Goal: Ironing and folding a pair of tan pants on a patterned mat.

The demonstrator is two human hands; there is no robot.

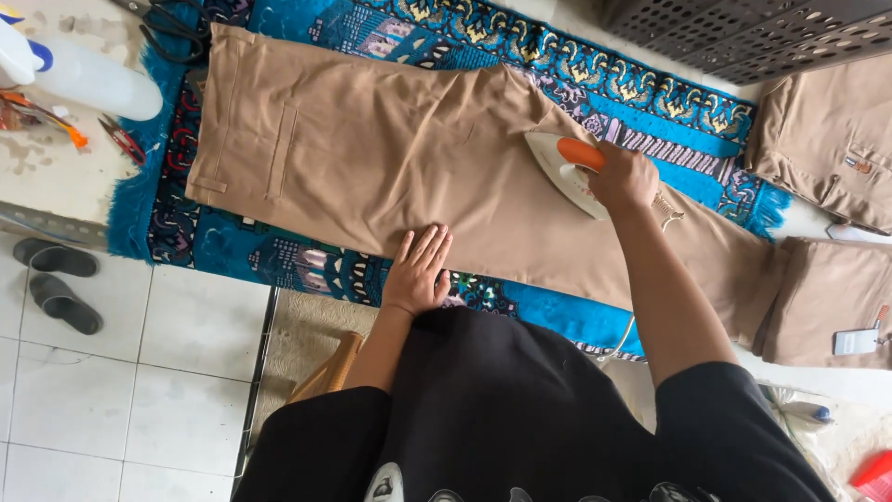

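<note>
Tan trousers [372, 149] lie flat across a blue patterned rug [483, 37] that covers the table. My left hand [418, 270] rests palm down on the trousers' near edge, fingers spread. My right hand [621, 177] grips the orange handle of a white clothes iron [562, 172], which sits on the trouser leg with its tip pointing left. The waistband and a back pocket lie at the left end.
A white spray bottle [84, 74], black scissors [177, 23] and small red snips [121, 139] lie at the table's left end. Folded tan trousers [827, 139] are stacked at right, below a dark perforated crate [743, 33]. Grey slippers [56, 279] sit on the tiled floor.
</note>
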